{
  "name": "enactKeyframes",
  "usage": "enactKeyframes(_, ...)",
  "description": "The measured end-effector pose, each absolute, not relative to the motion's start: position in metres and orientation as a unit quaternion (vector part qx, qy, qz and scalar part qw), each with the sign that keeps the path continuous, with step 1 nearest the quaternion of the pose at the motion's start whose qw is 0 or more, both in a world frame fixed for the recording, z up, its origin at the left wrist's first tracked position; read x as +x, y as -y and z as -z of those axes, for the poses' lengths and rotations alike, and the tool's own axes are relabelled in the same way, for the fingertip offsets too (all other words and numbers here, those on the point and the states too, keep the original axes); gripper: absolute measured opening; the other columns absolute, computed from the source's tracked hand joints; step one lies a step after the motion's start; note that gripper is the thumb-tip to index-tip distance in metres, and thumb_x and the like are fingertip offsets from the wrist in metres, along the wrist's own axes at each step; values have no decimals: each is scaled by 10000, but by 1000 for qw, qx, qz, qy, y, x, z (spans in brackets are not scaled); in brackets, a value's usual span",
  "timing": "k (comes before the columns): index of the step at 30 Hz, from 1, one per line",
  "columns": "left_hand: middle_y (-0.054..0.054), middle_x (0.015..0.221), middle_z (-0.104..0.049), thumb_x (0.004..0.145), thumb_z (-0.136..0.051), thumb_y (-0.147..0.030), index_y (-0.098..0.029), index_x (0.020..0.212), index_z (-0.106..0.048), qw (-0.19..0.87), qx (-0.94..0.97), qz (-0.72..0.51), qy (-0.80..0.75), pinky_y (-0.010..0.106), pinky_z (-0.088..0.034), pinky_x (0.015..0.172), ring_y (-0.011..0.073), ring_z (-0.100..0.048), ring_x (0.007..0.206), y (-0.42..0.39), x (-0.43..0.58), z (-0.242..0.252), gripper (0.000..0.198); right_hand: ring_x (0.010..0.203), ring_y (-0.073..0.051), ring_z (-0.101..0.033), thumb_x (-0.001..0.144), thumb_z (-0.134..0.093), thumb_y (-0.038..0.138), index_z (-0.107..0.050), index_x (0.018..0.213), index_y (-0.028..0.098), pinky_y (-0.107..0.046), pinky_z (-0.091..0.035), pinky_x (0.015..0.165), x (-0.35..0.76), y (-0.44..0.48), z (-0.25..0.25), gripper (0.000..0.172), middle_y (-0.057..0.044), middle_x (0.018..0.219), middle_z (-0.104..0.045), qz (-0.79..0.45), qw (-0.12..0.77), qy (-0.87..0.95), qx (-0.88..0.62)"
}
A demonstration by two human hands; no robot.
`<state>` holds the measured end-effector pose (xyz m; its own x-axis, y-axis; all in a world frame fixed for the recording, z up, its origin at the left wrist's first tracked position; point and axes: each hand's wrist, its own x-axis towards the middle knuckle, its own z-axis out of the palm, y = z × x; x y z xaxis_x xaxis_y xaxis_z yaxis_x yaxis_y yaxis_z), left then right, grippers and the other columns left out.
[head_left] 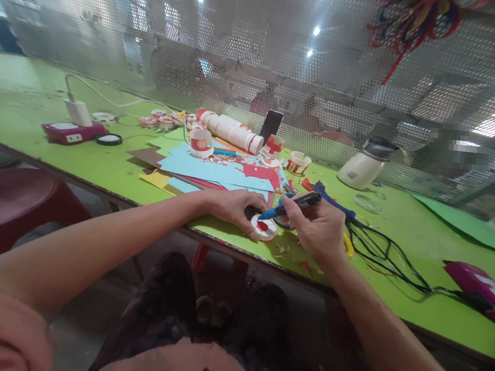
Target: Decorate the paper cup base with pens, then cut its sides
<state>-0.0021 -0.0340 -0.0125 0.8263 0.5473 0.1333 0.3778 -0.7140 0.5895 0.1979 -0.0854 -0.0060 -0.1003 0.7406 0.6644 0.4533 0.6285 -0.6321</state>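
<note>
Near the table's front edge, my left hand (238, 210) grips a small white paper disc (264, 233) with a red shape on its face. The disc is tilted toward me, thumb and fingers around its left side. My right hand (320, 228) holds a blue-and-black marker pen (289, 206), its tip at the disc's upper face. Whether the tip touches the disc I cannot tell. Just behind the hands lie stacked coloured paper sheets (205, 169) and a red paper piece (261, 176).
White cup pieces (200, 143) and a long stack of cups (231, 129) stand behind the paper, near a phone (272, 123). A blue-handled glue gun (334, 200) and black cable (391, 248) lie right, below a white kettle (362, 165). Purple power strips (74, 132) flank the area.
</note>
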Motion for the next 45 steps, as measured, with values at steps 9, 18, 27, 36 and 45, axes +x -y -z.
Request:
enactKeyframes(9, 59, 1079, -614, 691, -774, -397, -171, 1033, -669, 281, 916, -157, -239, 294, -406, 887, 234, -557, 1030, 34, -2, 13, 423, 465, -123, -567, 804, -666, 364, -619, 659, 177, -233, -453, 452, 197, 87, 5, 241, -9, 559, -652, -142, 522, 735, -409)
enactKeyframes(18, 52, 1106, -606, 693, -772, -406, -179, 1054, -660, 279, 918, -149, -240, 279, -408, 885, 232, -557, 1046, 33, -2, 12, 441, 459, -118, -556, 810, -663, 387, -617, 662, 177, -228, -446, 443, 198, 84, 6, 261, -7, 555, -643, -138, 518, 739, -408)
enactKeyframes(27, 75, 1117, -603, 698, -767, -390, -154, 1066, -653, 274, 917, -145, -250, 296, -407, 897, 243, -556, 1055, 34, -2, 12, 452, 491, -133, -586, 772, -713, 363, -643, 703, 175, -230, -464, 449, 196, 86, 4, 212, -8, 579, -650, -158, 524, 738, -393)
enactKeyframes(36, 56, 1053, -597, 704, -739, -483, -171, 1032, -663, 290, 913, -142, -249, 278, -410, 854, 240, -554, 1018, 36, -2, 9, 459, 431, -130, -590, 790, -694, 388, -645, 665, 162, -233, -457, 422, 198, 88, 1, 263, -19, 534, -674, -159, 574, 690, -412)
enactKeyframes(45, 47, 1055, -605, 697, -758, -439, -172, 1028, -675, 291, 914, -151, -240, 263, -400, 856, 232, -553, 1023, 36, -2, 10, 433, 448, -140, -612, 784, -682, 378, -639, 647, 158, -230, -471, 430, 197, 89, -1, 263, -16, 518, -662, -155, 551, 695, -436)
